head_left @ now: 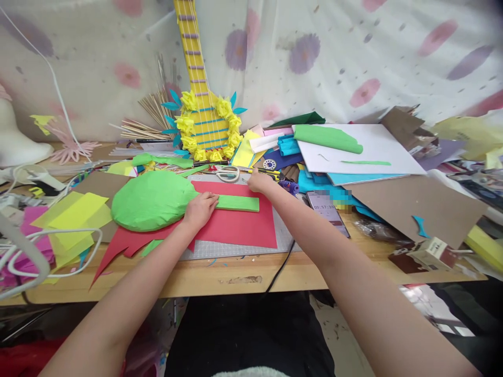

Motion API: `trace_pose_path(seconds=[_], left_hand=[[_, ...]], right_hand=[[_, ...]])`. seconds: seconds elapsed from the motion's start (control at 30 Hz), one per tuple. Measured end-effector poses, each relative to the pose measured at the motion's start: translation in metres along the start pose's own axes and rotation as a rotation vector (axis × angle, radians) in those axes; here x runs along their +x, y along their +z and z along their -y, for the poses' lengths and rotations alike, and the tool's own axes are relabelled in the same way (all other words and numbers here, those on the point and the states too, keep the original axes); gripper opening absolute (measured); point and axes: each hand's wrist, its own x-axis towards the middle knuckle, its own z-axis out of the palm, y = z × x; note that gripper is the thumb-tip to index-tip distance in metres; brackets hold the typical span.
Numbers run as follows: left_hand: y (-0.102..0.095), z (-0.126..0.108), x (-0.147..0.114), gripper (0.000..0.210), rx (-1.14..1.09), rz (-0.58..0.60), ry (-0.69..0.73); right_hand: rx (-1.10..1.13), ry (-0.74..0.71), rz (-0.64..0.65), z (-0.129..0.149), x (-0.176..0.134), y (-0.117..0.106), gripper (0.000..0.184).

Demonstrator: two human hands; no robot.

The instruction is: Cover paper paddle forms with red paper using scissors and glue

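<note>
Table point(176, 285) bears a green shape point(153, 200) before flowered, perhaps plastic, sheeting point(341, 39).

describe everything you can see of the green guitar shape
The green shape has a broad, rounded body and a straight, narrow neck. Its covering looks like paper, creased around the body's edge and smoother along the neck. No strings show. It lies on the cluttered table, neck pointing right across a red sheet. The left grip rests on the neck near the body.
</note>
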Motion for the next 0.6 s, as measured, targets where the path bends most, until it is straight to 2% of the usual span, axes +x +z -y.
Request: trace_pose_path(seconds=[0.1,0.17,0.2,0.27,0.37,0.43,0.5,0.53,0.6], left_hand=[[0.000,0.000,-0.003,0.031,-0.017,-0.019,0.003],[-0.001,0.001,-0.005,0.033,-0.030,-0.028,0.023],[-0.001,0.002,-0.006,0.035,-0.036,-0.030,0.035],[-0.001,0.004,-0.008,0.036,-0.047,-0.025,0.053],[-0.001,0.005,-0.009,0.037,-0.062,-0.005,0.060],[-0.003,0.004,-0.009,0.036,-0.059,0.010,0.061],[-0.006,0.001,-0.009,0.035,-0.031,0.025,0.056],[-0.008,0.000,-0.008,0.034,-0.011,0.034,0.045],[-0.012,-0.004,-0.008,0.033,0.017,0.065,0.014]], right_hand=[[0.057,0.045,0.019,-0.004,-0.006,-0.010,0.059],[0.225,0.002,-0.013,-0.003,-0.010,-0.013,0.051],[0.377,-0.039,-0.026,-0.001,-0.011,-0.013,0.043],[0.822,-0.120,0.003,0.009,-0.012,-0.011,0.024],[1.577,-0.182,0.198,0.032,-0.012,-0.005,0.005],[1.872,-0.167,0.358,0.048,-0.012,-0.001,0.008],[1.989,-0.162,0.431,0.063,-0.012,0.003,0.009],[1.992,-0.168,0.423,0.070,-0.011,0.005,0.009],[1.909,-0.170,0.328,0.082,-0.007,0.010,0.010]])
